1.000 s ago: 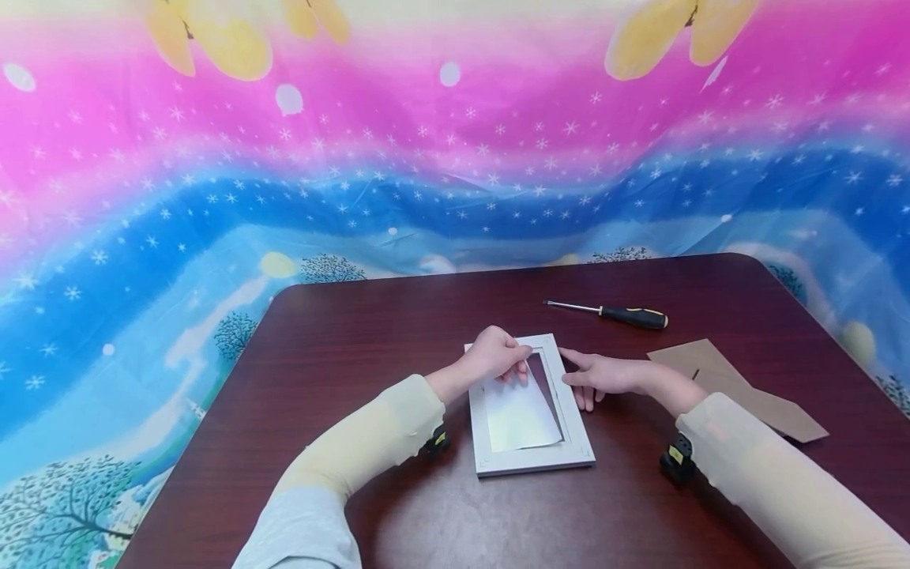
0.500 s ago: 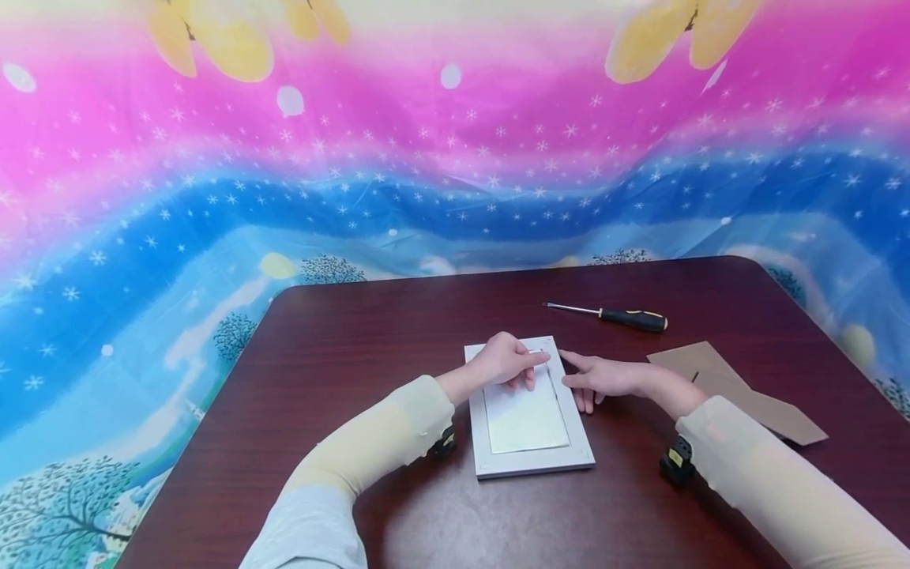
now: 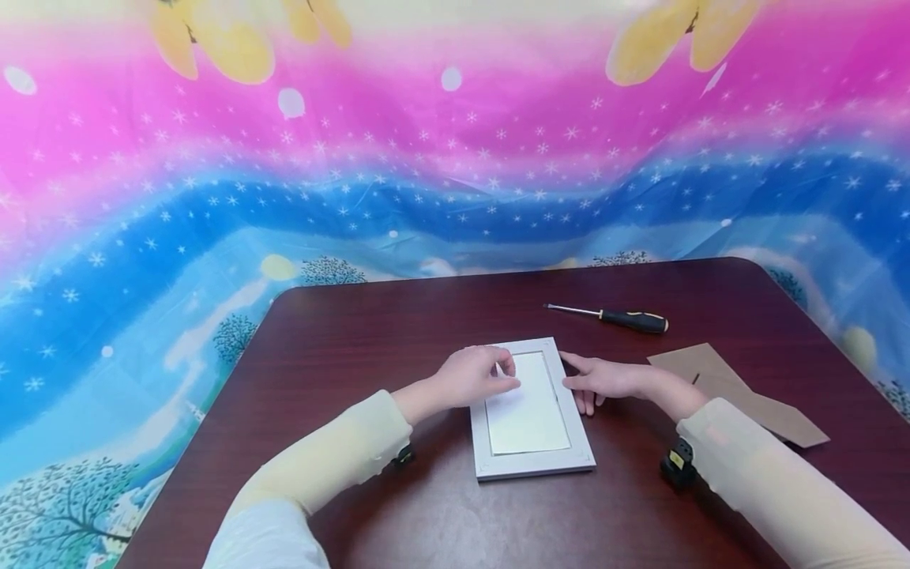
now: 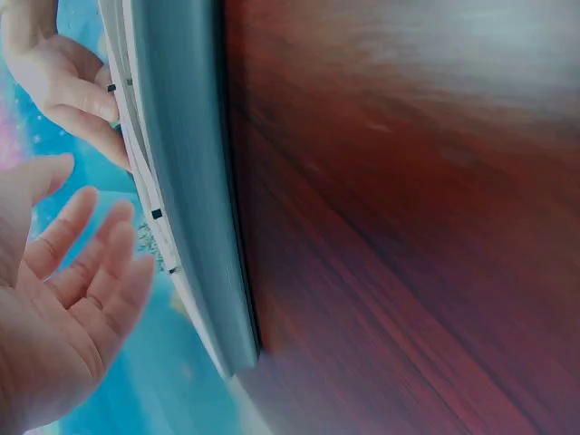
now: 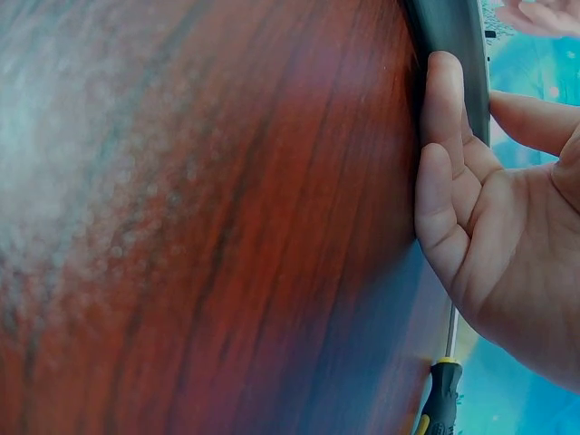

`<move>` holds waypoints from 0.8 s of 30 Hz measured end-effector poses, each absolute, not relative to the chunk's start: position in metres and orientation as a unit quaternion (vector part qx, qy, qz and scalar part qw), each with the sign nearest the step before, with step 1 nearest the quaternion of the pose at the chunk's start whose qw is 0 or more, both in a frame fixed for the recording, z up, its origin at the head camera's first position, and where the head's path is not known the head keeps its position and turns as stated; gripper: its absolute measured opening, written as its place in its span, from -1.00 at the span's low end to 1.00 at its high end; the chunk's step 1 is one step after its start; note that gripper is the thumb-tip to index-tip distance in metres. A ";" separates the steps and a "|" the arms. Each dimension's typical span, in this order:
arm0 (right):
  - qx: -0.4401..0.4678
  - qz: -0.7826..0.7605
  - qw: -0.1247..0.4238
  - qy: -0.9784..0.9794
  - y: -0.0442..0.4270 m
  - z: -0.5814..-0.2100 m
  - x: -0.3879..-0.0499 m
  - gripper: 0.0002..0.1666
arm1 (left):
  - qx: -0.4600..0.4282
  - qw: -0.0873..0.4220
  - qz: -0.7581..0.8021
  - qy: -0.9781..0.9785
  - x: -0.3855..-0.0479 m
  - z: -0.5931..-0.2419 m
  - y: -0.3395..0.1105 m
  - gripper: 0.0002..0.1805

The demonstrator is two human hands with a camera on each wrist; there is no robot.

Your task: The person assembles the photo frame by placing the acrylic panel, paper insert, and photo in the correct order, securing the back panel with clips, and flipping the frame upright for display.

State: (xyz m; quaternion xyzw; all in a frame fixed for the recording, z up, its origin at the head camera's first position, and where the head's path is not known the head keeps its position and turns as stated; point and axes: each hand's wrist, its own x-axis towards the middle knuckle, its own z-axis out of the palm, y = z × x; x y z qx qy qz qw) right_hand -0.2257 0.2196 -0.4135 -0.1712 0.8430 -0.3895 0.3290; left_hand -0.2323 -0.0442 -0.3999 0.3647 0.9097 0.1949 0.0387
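A white frame [image 3: 483, 442] lies flat on the table, with a white sheet [image 3: 529, 419] filling its opening. Over the frame's upper left part is my left hand [image 3: 472, 376], its fingers loosely bent and nothing between them; the left wrist view shows this hand [image 4: 77, 299] apart from the frame's side [image 4: 186, 163]. My right hand [image 3: 604, 376] rests at the frame's right edge. In the right wrist view, that hand [image 5: 498, 208] has its fingertips against the frame's side [image 5: 453, 36] and its lower fingers along the table.
A screwdriver [image 3: 633, 318] with a black and yellow handle lies behind the frame to the right. Brown card pieces [image 3: 746, 395] lie at the right, beside my right forearm. A patterned cloth [image 3: 455, 158] hangs behind the table [image 3: 341, 348].
The white sheet, tilted and held by my left hand a second ago, now lies flat in the frame's opening. My left hand has let go and moved left. My right hand has stayed put.
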 end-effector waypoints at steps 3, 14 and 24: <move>-0.173 -0.391 0.328 0.843 0.221 -0.413 -0.225 -0.10 | 0.388 0.027 0.128 0.912 -0.220 -0.400 -0.055 -0.59; -0.178 -0.395 0.326 0.840 0.222 -0.414 -0.224 -0.11 | 0.418 0.085 0.000 0.905 -0.192 -0.408 -0.063 0.06; -0.176 -0.391 0.325 0.843 0.220 -0.414 -0.226 -0.11 | 0.389 0.127 -0.005 0.912 -0.191 -0.411 -0.064 0.10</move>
